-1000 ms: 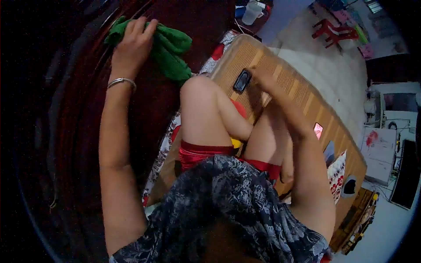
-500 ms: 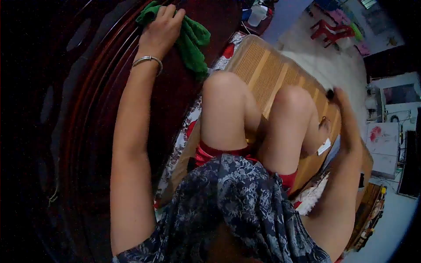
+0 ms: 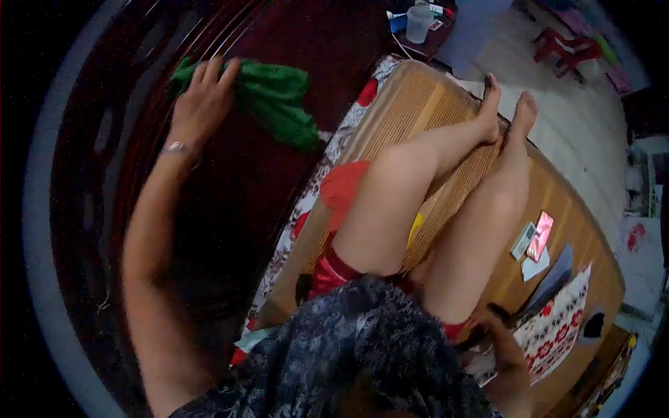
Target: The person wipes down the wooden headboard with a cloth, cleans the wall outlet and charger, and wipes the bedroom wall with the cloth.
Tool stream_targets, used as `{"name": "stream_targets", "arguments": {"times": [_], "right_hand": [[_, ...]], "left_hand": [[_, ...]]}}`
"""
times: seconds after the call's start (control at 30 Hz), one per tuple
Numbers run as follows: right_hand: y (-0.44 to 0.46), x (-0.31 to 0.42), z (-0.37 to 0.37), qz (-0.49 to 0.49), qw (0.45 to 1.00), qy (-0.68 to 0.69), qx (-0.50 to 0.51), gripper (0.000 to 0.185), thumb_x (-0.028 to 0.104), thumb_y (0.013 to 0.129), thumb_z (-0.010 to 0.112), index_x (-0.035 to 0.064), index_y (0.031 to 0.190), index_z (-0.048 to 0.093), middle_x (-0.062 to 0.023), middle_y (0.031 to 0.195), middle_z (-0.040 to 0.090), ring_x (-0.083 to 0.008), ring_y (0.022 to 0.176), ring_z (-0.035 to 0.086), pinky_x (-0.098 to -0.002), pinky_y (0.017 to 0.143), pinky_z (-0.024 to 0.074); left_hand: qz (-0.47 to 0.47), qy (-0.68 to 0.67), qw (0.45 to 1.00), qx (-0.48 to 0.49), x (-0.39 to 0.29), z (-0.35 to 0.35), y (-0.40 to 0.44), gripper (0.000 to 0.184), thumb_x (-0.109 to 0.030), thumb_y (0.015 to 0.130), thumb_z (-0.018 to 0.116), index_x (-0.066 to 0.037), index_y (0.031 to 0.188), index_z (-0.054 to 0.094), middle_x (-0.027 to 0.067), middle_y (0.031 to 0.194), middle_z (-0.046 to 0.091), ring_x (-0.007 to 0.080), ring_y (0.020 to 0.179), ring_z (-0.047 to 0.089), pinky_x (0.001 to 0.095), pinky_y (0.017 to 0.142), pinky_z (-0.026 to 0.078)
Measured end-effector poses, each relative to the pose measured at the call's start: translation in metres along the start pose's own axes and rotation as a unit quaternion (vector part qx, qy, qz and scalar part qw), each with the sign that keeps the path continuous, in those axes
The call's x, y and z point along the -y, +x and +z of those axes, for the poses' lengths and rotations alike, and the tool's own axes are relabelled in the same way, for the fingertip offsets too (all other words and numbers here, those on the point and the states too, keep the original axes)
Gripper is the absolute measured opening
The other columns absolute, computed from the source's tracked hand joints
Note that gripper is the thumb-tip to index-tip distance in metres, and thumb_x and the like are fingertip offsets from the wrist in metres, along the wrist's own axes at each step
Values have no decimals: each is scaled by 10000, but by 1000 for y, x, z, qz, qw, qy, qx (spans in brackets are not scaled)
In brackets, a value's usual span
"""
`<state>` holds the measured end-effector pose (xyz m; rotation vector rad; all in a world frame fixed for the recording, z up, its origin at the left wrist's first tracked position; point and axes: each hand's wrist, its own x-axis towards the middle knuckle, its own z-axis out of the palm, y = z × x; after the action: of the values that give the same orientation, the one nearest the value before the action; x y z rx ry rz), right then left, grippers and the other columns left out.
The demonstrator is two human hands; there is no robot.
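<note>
My left hand (image 3: 202, 101) presses a green cloth (image 3: 275, 97) against the dark, glossy wooden headboard (image 3: 244, 188). Its fingers curl over the cloth, whose loose end spreads to the right. A bracelet (image 3: 177, 147) circles that wrist. By my right hip, my right hand (image 3: 493, 327) is blurred and partly hidden, so its grip is unclear. Close to it is a small dark thing (image 3: 499, 311) that I cannot make out. My bare legs (image 3: 418, 171) stretch across a bed with a striped bamboo-like mat (image 3: 404, 104).
On the mat's right lie a pink phone (image 3: 541, 235), a small pale box (image 3: 523, 241), a white paper (image 3: 535, 266) and a red-patterned cloth (image 3: 557, 331). A translucent cup (image 3: 419, 25) stands beyond the bed. Farther off is a red plastic stool (image 3: 566, 50).
My left hand and the green cloth have moved left and down in view. My right hand has come back from beside my knee to my hip. My legs have straightened out.
</note>
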<state>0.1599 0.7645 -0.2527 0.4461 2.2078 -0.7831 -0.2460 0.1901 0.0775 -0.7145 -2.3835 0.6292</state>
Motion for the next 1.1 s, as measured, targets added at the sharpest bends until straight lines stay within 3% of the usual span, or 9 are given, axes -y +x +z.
{"name": "stream_targets", "arguments": {"times": [0.17, 0.2, 0.23, 0.4, 0.47, 0.53, 0.73, 0.97, 1.1], "right_hand": [[65, -30, -27, 21, 998, 50, 34, 364, 248, 714, 718, 26, 980, 606, -104, 763, 634, -224, 676, 624, -335, 602, 491], [74, -34, -37, 24, 997, 55, 40, 361, 242, 715, 716, 27, 983, 606, -105, 769, 635, -224, 679, 625, -334, 604, 491], [83, -37, -51, 24, 997, 59, 46, 357, 236, 716, 713, 27, 986, 606, -106, 774, 635, -224, 683, 625, -334, 606, 491], [105, -53, -97, 25, 996, 63, 55, 344, 207, 721, 701, 30, 1000, 606, -111, 800, 637, -226, 698, 628, -332, 616, 492], [105, -56, -117, 25, 997, 63, 48, 339, 195, 723, 696, 32, 1006, 606, -112, 811, 638, -227, 704, 629, -332, 620, 492], [104, -53, -141, 18, 997, 57, 38, 335, 184, 725, 691, 33, 1011, 606, -114, 821, 639, -227, 710, 630, -331, 624, 492], [111, -52, -186, -11, 1000, 21, 11, 326, 149, 731, 677, 37, 1028, 605, -120, 853, 641, -229, 729, 633, -329, 637, 493], [146, -27, -276, -19, 999, -40, 28, 322, 109, 738, 660, 41, 1048, 605, -127, 889, 644, -231, 751, 636, -327, 651, 494], [154, -1, -324, -18, 996, -78, 30, 324, 86, 742, 650, 44, 1059, 605, -131, 910, 646, -232, 763, 638, -325, 659, 494]], "left_hand": [[180, 131, 960, 169, 25, -11, 8, 502, -177, 831, 550, -105, 1316, 440, 78, 1266, 477, 228, 1147, 469, 327, 803, 517], [155, 160, 873, 433, 39, -1, -5, 754, 4, 798, 454, -198, 1465, 167, 122, 1494, 204, 327, 1324, 296, 371, 594, 568], [139, 88, 857, 488, 39, -3, -2, 780, 34, 770, 446, -190, 1466, 174, 135, 1507, 167, 342, 1339, 271, 361, 590, 557], [283, 172, 919, 216, 72, 27, -35, 652, -110, 864, 430, -220, 1463, 198, 99, 1519, 151, 311, 1347, 278, 415, 741, 529], [107, 137, 806, 567, 45, 8, -7, 649, -147, 886, 436, -227, 1470, 165, 80, 1531, 106, 292, 1386, 195, 437, 795, 512], [55, 71, 804, 588, 29, -7, 20, 660, -140, 884, 434, -228, 1473, 148, 80, 1533, 93, 297, 1393, 164, 448, 865, 480], [212, 103, 893, 382, 40, 0, -9, 743, -86, 807, 487, -227, 1466, 172, 94, 1509, 182, 308, 1349, 254, 448, 987, 388], [159, 22, 930, 332, 14, -8, 21, 620, -106, 755, 554, -197, 1350, 406, 78, 1305, 436, 267, 1227, 407, 405, 969, 403], [-58, -14, 998, -16, -34, 4, 84, 541, 8, 726, 536, -160, 1239, 524, 87, 1149, 533, 268, 1036, 542, 357, 852, 483]]}}
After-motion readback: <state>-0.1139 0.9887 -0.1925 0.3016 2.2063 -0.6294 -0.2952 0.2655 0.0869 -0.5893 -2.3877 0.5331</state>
